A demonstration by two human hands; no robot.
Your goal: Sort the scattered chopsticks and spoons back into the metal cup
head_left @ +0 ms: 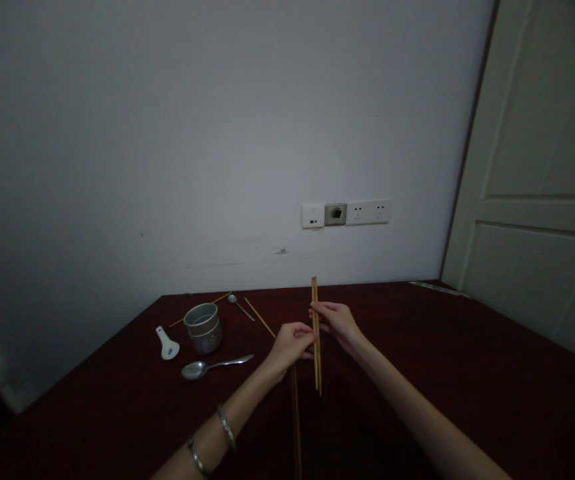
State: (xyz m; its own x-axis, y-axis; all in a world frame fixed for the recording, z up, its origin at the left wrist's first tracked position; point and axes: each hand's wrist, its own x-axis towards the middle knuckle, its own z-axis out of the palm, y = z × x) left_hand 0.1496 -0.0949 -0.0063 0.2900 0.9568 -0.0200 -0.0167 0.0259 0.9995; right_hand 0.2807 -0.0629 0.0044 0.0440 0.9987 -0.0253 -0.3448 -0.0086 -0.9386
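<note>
A pair of wooden chopsticks (pixel 317 363) stands nearly upright in the picture, side by side, with their tips slightly uneven. My right hand (pixel 336 320) pinches them in the upper part. Lower down, the fingers of my left hand (pixel 292 343) close on the same pair from the left. Beneath my left wrist more chopsticks (pixel 296 427) lie on the table, running towards me. Another single chopstick (pixel 259 316) slants away behind my left hand. A large metal spoon (pixel 196 371) lies left of that hand, its handle pointing towards it.
A grey metal cup (pixel 203 330) stands on the dark red table (pixel 417 373), with a chopstick (pixel 221 297) behind it. A white soup spoon (pixel 168 345) lies to its left, a small long-handled spoon (pixel 240 306) to its right. Wall sockets (pixel 368 212) and a door (pixel 542 167) border the table.
</note>
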